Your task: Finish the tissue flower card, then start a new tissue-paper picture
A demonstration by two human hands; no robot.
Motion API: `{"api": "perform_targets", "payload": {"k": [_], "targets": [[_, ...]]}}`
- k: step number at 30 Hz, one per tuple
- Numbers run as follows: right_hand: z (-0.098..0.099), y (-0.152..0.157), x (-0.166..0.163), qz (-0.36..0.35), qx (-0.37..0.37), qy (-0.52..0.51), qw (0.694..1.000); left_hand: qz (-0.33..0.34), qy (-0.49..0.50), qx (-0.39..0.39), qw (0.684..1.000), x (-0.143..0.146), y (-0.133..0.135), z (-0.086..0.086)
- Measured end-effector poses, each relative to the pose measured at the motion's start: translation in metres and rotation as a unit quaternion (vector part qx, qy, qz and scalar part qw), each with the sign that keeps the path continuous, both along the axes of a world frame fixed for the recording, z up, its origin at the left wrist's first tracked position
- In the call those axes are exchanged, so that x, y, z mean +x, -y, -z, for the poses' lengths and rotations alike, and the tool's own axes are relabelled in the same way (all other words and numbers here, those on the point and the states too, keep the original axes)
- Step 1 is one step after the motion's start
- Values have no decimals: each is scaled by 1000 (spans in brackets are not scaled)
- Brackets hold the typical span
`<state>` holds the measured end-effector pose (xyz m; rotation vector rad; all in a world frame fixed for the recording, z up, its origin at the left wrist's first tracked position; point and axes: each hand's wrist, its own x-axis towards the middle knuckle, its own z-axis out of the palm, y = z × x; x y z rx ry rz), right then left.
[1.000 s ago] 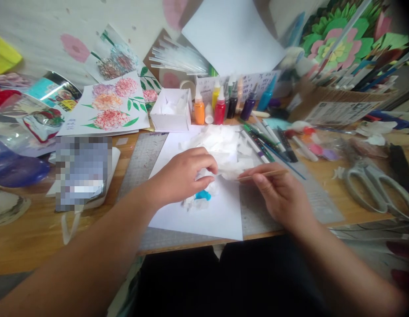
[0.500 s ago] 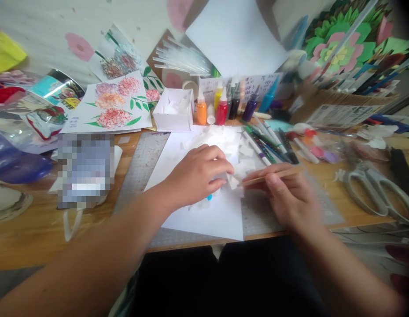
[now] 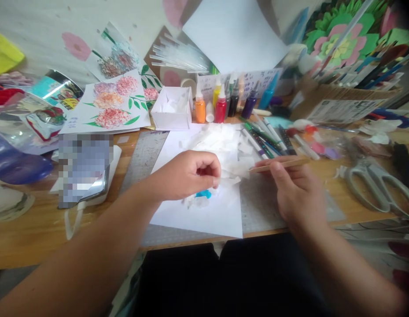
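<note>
My left hand [image 3: 187, 175] hovers above a sheet of white paper [image 3: 224, 220], thumb and forefinger pinched together. A thin scrap of white tissue paper [image 3: 230, 181] shows at these fingertips. Just below them on the sheet lies a bright blue dab [image 3: 204, 193] amid crumpled whitish bits [image 3: 195, 201]. On the right, my right hand [image 3: 295, 189] grips a flat wooden stick [image 3: 267, 167] between thumb and fingers. Its tip points left toward the loose white tissue pieces [image 3: 214, 138] heaped at the back of the sheet.
A grey cutting mat [image 3: 257, 215] lies under the sheet. Behind stand a small white box [image 3: 173, 119] and several paint bottles [image 3: 220, 110]. Pens [image 3: 267, 138] lie right of the tissue heap, scissors [image 3: 379, 189] farther right. A phone [image 3: 85, 171] rests at left.
My left hand has drawn left and its fingers have curled into a tighter pinch. My right hand, with the wooden stick, has shifted slightly up and right, away from the left fingertips.
</note>
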<state>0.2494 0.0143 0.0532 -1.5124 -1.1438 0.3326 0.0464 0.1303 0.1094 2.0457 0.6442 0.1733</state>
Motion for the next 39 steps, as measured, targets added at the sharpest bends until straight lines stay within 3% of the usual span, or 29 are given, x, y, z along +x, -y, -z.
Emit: {"api": "perform_targets", "payload": {"k": [3, 5, 9, 12, 19, 26, 32, 39], "targets": [[0, 4, -2, -6, 75, 26, 997, 47, -66, -81, 993, -5, -2, -1], [-1, 8, -6, -58, 114, 14, 992, 59, -98, -99, 989, -8, -4, -1], [-8, 13, -16, -206, 42, 46, 977, 86, -132, -89, 984, -14, -9, -4], [-12, 10, -25, -256, 16, 94, 962, 110, -146, -70, 981, -18, -13, -6], [-9, 2, -30, -220, 15, 135, 966, 109, -202, -74, 970, -14, -16, 0], [-10, 10, -27, -150, 50, 69, 985, 80, -247, -29, 965, -4, -8, 1], [-12, 13, -27, -263, 119, 35, 957, 78, -255, 29, 963, 0, -6, -1], [-14, 5, -32, -260, 75, 126, 954, 78, -250, 37, 964, 0, -6, 2]]}}
